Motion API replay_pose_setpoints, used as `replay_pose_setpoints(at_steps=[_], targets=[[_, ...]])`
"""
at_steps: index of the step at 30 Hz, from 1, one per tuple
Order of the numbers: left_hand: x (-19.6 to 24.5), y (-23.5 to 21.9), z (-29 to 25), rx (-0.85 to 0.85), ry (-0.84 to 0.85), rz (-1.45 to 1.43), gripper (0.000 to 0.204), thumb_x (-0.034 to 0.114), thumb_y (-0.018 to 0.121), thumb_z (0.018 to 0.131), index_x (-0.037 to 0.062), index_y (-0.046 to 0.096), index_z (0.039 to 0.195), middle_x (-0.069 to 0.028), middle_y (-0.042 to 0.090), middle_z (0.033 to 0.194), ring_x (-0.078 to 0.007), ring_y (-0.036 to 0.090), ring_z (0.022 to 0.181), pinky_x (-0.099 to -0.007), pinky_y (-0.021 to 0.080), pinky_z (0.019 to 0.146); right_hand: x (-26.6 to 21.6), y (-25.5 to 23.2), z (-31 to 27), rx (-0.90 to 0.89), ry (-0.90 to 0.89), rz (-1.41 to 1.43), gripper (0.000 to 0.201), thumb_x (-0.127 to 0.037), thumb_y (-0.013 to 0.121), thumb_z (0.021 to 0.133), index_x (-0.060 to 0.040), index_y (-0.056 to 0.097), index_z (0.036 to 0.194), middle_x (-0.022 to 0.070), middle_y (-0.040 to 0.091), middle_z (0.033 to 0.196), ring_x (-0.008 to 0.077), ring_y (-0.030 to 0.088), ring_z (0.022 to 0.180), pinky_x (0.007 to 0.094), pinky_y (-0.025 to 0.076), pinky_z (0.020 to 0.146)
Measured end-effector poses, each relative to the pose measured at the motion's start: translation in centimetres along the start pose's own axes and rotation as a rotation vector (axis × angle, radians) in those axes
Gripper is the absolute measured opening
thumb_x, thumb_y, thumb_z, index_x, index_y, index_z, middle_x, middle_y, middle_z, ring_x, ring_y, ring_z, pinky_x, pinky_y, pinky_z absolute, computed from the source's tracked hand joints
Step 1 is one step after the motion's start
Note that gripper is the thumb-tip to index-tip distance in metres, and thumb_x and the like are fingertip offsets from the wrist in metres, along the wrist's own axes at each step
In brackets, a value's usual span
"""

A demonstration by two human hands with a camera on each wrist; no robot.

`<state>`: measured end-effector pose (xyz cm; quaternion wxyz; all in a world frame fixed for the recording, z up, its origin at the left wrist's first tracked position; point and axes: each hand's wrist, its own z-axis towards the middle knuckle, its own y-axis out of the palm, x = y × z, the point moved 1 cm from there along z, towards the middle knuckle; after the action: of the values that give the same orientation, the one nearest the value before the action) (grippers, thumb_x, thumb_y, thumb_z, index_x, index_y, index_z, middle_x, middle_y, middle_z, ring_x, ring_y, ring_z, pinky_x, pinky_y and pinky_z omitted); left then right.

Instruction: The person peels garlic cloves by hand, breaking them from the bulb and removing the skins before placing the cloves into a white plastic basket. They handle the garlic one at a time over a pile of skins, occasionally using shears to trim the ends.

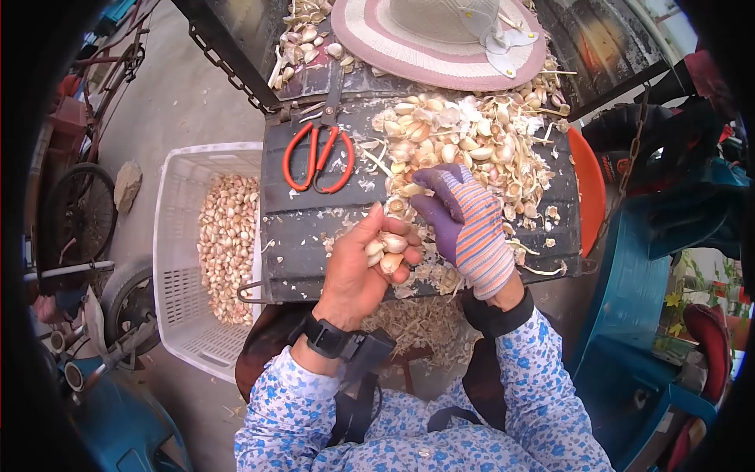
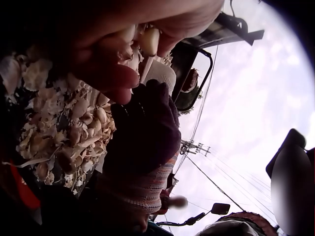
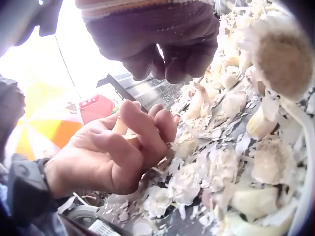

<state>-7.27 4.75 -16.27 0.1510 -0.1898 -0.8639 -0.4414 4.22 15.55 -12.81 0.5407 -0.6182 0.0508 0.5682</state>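
Dark and ridged, the tabletop (image 1: 295, 275) bears a loose garlic heap (image 1: 491, 145); a white basket (image 1: 178, 259) of cloves stands just beside. I can't tell whether the gloved right hand (image 1: 468, 228), fingers bent at the heap, pinches anything. The bare left hand (image 1: 358, 271) cups several loose cloves (image 1: 391, 264); should its fingers slacken or overfill, some could tumble over the near edge.

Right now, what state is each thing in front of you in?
Left hand: bare, fingers curled round a few cloves
Right hand: gloved, fingers bent; whether it grips anything is unclear
Garlic pile: heaped loosely
Scissors: lying flat, blades apparently closed
Basket: upright, holding many loose cloves
Hat: lying crown up
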Motion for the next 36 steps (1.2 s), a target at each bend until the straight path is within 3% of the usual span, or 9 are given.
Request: replay_pose_setpoints(at_steps=[6, 10, 11, 18, 19, 26, 30, 32, 36], targets=[[0.5, -1.1, -0.2, -0.004, 0.049, -0.015, 0.028, 0.028, 0.051, 0.096, 0.0016, 0.057, 0.088, -0.0144, 0.062, 0.081, -0.0209, 0.062, 0.067, -0.0274, 0.045, 0.046, 1.5, 1.7, 0.1, -0.129, -0.03, -0.479, 0.029, -0.011, 0.066, 0.071, -0.0069, 0.062, 0.099, 0.0144, 0.059, 0.089, 0.0338, 0.061, 0.081, 0.0438, 0.047, 0.071], [1.0, -0.2, -0.9, 0.052, 0.123, 0.112, 0.015, 0.016, 0.058, 0.093, 0.0015, 0.054, 0.092, -0.0105, 0.062, 0.078, -0.0154, 0.062, 0.06, -0.0232, 0.043, 0.042, 1.2, 1.2, -0.9, -0.087, 0.092, 0.046, 0.027, -0.013, 0.067, 0.073, -0.0035, 0.061, 0.097, 0.0159, 0.059, 0.085, 0.0345, 0.06, 0.079, 0.0429, 0.047, 0.065], [1.2, -0.1, -1.0, 0.049, 0.124, 0.128, 0.014, 0.014, 0.058, 0.092, 0.0012, 0.054, 0.093, -0.0099, 0.062, 0.078, -0.0146, 0.061, 0.059, -0.0224, 0.043, 0.042, 0.4, 0.7, -1.0, -0.154, 0.152, 0.092, 0.03, -0.01, 0.071, 0.074, 0.0012, 0.062, 0.1, 0.0118, 0.059, 0.087, 0.0193, 0.059, 0.078, 0.0305, 0.048, 0.067], [0.4, 0.8, -0.6, -0.009, 0.06, 0.151, 0.014, 0.014, 0.057, 0.093, 0.0007, 0.055, 0.096, -0.0098, 0.061, 0.076, -0.014, 0.059, 0.054, -0.0213, 0.039, 0.038, -0.7, -0.2, -1.9, -0.182, 0.108, 0.187, 0.031, -0.008, 0.069, 0.076, 0.0038, 0.062, 0.104, 0.0082, 0.063, 0.083, 0.0145, 0.059, 0.073, 0.0292, 0.049, 0.068], [0.4, 0.8, -0.6, -0.041, 0.046, 0.137, 0.013, 0.014, 0.057, 0.093, 0.0008, 0.055, 0.095, -0.0103, 0.061, 0.076, -0.0143, 0.059, 0.054, -0.0212, 0.039, 0.038, -0.2, -0.3, -2.1, -0.191, 0.125, 0.295, 0.021, -0.01, 0.065, 0.079, 0.0008, 0.061, 0.097, 0.0137, 0.061, 0.079, 0.0295, 0.062, 0.071, 0.0352, 0.048, 0.061], [0.1, 2.2, -0.6, -0.156, 0.004, -0.021, 0.012, 0.013, 0.054, 0.094, 0.0014, 0.054, 0.093, -0.0148, 0.061, 0.079, -0.0174, 0.057, 0.054, -0.0224, 0.038, 0.038, -1.6, -2.4, -1.5, -0.015, 0.673, 0.886, 0.018, -0.006, 0.063, 0.082, 0.0012, 0.061, 0.098, 0.0043, 0.061, 0.081, 0.0088, 0.055, 0.066, 0.0226, 0.045, 0.057], [1.2, 1.1, -0.6, -0.142, 0.117, -0.073, 0.017, 0.02, 0.053, 0.094, 0.0024, 0.053, 0.094, -0.0159, 0.061, 0.08, -0.0199, 0.058, 0.058, -0.0252, 0.039, 0.04, -0.7, -3.3, -1.5, -0.205, 0.615, 0.679, 0.015, -0.014, 0.063, 0.085, -0.0009, 0.065, 0.091, 0.0038, 0.061, 0.077, 0.0104, 0.055, 0.063, 0.0257, 0.043, 0.056], [2.0, 0.1, -0.5, -0.174, 0.183, -0.146, 0.02, 0.023, 0.053, 0.093, 0.003, 0.053, 0.096, -0.0162, 0.061, 0.08, -0.021, 0.059, 0.061, -0.0265, 0.041, 0.042, -1.1, -2.9, -1.4, -0.272, 0.096, 0.156, 0.02, -0.022, 0.069, 0.078, -0.0031, 0.067, 0.082, 0.0118, 0.06, 0.079, 0.0315, 0.059, 0.073, 0.0388, 0.046, 0.065], [2.5, 0.0, -0.9, -0.031, 0.217, -0.2, 0.019, 0.021, 0.053, 0.092, 0.0028, 0.052, 0.098, -0.0178, 0.061, 0.085, -0.0218, 0.059, 0.067, -0.0284, 0.043, 0.045, 1.2, -0.4, 0.5, 0.038, -0.146, -0.217, 0.018, -0.014, 0.065, 0.077, -0.0061, 0.066, 0.094, 0.0106, 0.061, 0.092, 0.0295, 0.059, 0.086, 0.0402, 0.046, 0.074]])
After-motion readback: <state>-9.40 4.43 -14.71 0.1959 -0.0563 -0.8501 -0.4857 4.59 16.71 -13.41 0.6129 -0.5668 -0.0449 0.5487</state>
